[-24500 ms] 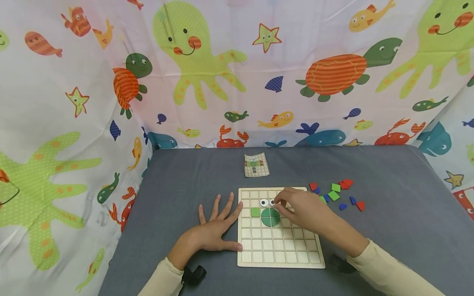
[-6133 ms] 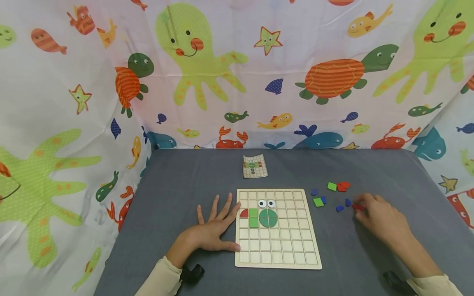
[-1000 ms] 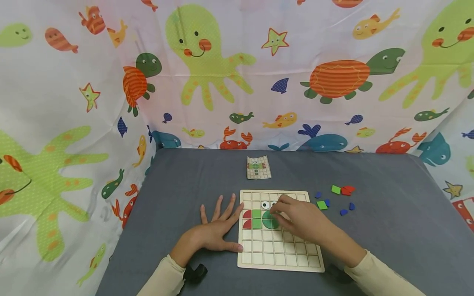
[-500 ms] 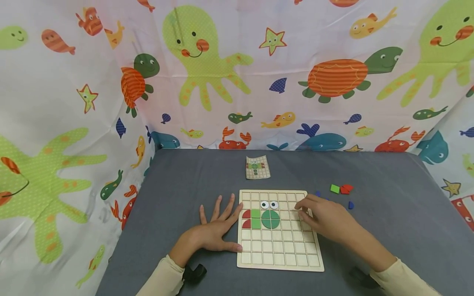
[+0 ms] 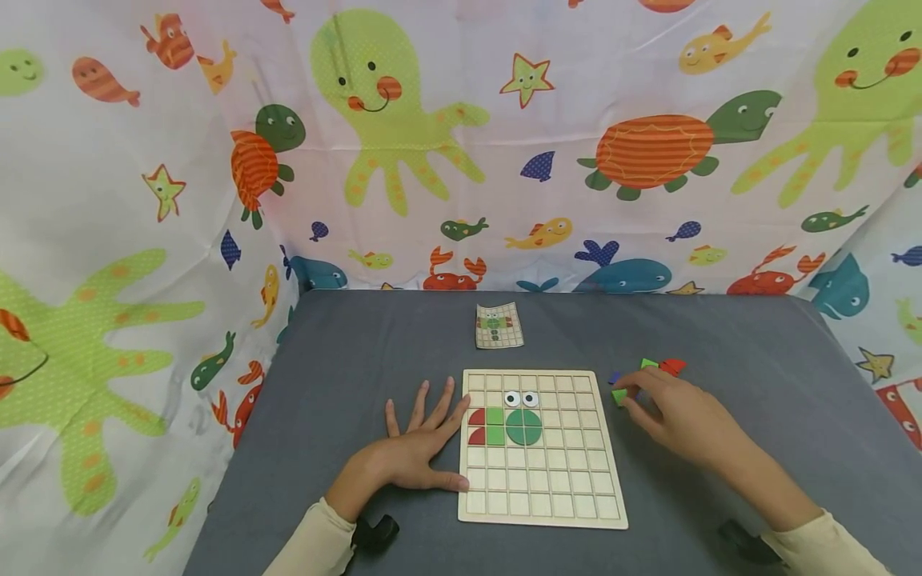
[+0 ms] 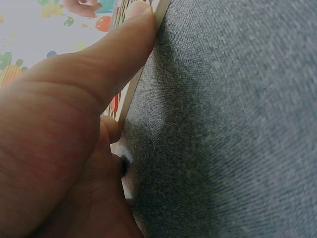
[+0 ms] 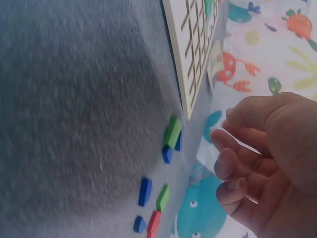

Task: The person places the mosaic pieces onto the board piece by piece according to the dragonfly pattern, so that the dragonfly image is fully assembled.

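Here, green square (image 5: 619, 398) below right hand (image 5: 680, 412), board (image 5: 540, 482) touching left hand (image 5: 413, 460).

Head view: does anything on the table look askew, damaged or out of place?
Only the small picture card stands out, mildly: beyond the grid board, it sits slightly askew and its edges look curled. I see no spill or damage.

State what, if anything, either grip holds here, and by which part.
Nothing is held. The right grip hovers empty near a flat light-green tile; the left grip merely rests on the left edge of the pale wooden grid board.
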Demonstrator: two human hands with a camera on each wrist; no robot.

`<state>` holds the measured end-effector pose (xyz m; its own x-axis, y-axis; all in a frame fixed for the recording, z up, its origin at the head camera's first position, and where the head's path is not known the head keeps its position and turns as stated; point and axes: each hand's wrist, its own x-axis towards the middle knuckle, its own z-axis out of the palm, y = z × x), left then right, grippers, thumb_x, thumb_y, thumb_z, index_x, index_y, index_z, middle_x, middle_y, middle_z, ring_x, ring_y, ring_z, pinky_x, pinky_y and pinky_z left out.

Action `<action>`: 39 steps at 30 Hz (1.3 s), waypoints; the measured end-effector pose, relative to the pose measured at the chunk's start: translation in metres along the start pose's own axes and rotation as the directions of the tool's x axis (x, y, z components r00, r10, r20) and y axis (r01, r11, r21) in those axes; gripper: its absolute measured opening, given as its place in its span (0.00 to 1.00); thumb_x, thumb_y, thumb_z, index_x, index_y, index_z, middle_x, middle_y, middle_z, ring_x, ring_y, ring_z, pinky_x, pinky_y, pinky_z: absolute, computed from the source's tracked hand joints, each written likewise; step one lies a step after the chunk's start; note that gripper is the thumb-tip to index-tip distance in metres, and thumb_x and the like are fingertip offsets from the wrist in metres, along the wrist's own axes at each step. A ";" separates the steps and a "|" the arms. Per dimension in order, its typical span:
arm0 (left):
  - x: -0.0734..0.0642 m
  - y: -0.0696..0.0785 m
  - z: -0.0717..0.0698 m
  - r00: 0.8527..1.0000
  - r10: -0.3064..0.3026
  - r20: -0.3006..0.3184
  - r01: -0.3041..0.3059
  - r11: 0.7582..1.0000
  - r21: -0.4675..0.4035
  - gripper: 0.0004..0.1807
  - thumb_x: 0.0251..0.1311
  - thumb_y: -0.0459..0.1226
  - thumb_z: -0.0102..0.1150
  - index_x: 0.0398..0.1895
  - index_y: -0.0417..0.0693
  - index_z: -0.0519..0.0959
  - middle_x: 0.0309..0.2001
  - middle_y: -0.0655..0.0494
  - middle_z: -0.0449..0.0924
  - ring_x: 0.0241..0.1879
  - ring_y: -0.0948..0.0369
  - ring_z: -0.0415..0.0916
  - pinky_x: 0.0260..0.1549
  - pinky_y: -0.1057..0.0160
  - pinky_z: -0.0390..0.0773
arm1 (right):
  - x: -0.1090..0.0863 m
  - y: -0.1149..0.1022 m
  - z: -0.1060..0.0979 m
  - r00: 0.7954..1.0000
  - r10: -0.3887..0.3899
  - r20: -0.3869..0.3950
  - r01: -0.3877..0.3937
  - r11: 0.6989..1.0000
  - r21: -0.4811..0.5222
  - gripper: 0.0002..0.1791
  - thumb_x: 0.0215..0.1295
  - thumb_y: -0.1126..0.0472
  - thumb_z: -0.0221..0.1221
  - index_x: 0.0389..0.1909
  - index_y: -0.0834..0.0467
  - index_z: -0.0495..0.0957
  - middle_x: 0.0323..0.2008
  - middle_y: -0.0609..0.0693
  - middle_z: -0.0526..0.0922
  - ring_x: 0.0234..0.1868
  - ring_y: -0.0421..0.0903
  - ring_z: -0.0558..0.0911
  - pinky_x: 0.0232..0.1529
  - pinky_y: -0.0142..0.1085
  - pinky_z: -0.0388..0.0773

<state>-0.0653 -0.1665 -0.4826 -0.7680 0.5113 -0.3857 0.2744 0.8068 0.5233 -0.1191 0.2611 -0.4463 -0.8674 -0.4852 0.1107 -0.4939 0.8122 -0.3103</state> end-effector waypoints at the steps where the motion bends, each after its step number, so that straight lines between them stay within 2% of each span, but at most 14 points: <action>1: 0.000 0.000 0.000 1.000 -0.002 0.002 0.002 1.000 0.001 0.65 0.60 0.71 0.65 0.88 0.69 0.33 0.85 0.58 0.13 0.80 0.43 0.06 0.61 0.19 0.12 | 0.000 0.002 -0.003 1.000 0.011 -0.007 -0.011 1.000 0.003 0.13 0.70 0.58 0.70 0.53 0.53 0.85 0.43 0.44 0.85 0.31 0.37 0.77 0.26 0.33 0.73; 6: -0.001 0.001 -0.001 1.000 -0.004 0.000 0.004 1.000 -0.009 0.65 0.60 0.70 0.65 0.88 0.69 0.33 0.85 0.58 0.14 0.80 0.42 0.06 0.61 0.19 0.12 | -0.001 0.013 -0.011 0.997 0.056 -0.060 -0.056 0.998 0.010 0.13 0.70 0.58 0.70 0.53 0.53 0.85 0.43 0.46 0.84 0.28 0.38 0.72 0.22 0.32 0.69; 12: -0.002 0.004 -0.002 1.000 0.002 -0.006 -0.002 1.000 -0.022 0.65 0.60 0.69 0.66 0.88 0.67 0.34 0.85 0.57 0.15 0.80 0.41 0.07 0.61 0.19 0.12 | -0.001 0.032 -0.012 0.988 0.134 -0.073 -0.134 0.991 0.005 0.18 0.71 0.57 0.69 0.58 0.57 0.84 0.48 0.53 0.83 0.27 0.41 0.71 0.19 0.33 0.66; 19: -0.001 0.002 -0.001 1.000 0.000 -0.007 0.000 1.000 -0.013 0.65 0.59 0.70 0.66 0.88 0.68 0.34 0.85 0.58 0.15 0.80 0.42 0.07 0.61 0.19 0.12 | 0.004 0.049 -0.010 0.987 0.143 -0.079 -0.143 0.990 -0.001 0.20 0.70 0.58 0.69 0.60 0.62 0.83 0.50 0.58 0.82 0.26 0.41 0.72 0.18 0.34 0.66; 23: -0.001 0.000 0.000 1.000 0.003 -0.007 -0.003 1.000 -0.018 0.66 0.59 0.71 0.66 0.88 0.68 0.34 0.85 0.58 0.15 0.80 0.42 0.06 0.61 0.19 0.12 | 0.008 0.056 -0.007 0.987 0.143 -0.075 -0.146 0.989 -0.024 0.20 0.70 0.59 0.70 0.59 0.63 0.84 0.52 0.61 0.84 0.30 0.45 0.77 0.22 0.39 0.74; 27: -0.001 0.000 0.001 1.000 0.007 -0.005 -0.007 1.000 -0.023 0.66 0.60 0.70 0.66 0.88 0.68 0.33 0.85 0.57 0.15 0.80 0.42 0.06 0.61 0.19 0.12 | 0.011 0.060 -0.003 0.989 0.137 -0.065 -0.140 0.988 -0.059 0.21 0.68 0.59 0.70 0.58 0.64 0.84 0.52 0.62 0.85 0.37 0.53 0.84 0.31 0.51 0.84; 30: -0.001 -0.001 0.001 1.000 0.004 -0.005 -0.005 1.000 -0.022 0.66 0.60 0.70 0.66 0.88 0.68 0.33 0.85 0.58 0.15 0.80 0.42 0.06 0.61 0.19 0.12 | 0.014 0.062 0.000 0.989 0.137 -0.053 -0.140 0.987 -0.073 0.21 0.68 0.59 0.71 0.58 0.64 0.84 0.53 0.62 0.85 0.41 0.56 0.86 0.36 0.57 0.85; 39: -0.001 0.000 0.001 1.000 0.001 -0.004 -0.001 1.000 -0.009 0.65 0.60 0.71 0.65 0.88 0.68 0.33 0.85 0.58 0.14 0.80 0.42 0.06 0.61 0.19 0.12 | 0.019 0.066 0.005 0.991 0.135 -0.020 -0.136 0.989 -0.064 0.20 0.66 0.62 0.72 0.57 0.64 0.85 0.52 0.62 0.86 0.43 0.59 0.87 0.39 0.62 0.85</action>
<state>-0.0644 -0.1663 -0.4826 -0.7701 0.5107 -0.3823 0.2695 0.8036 0.5307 -0.1682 0.3043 -0.4692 -0.9272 -0.3643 0.0869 -0.3741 0.8897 -0.2617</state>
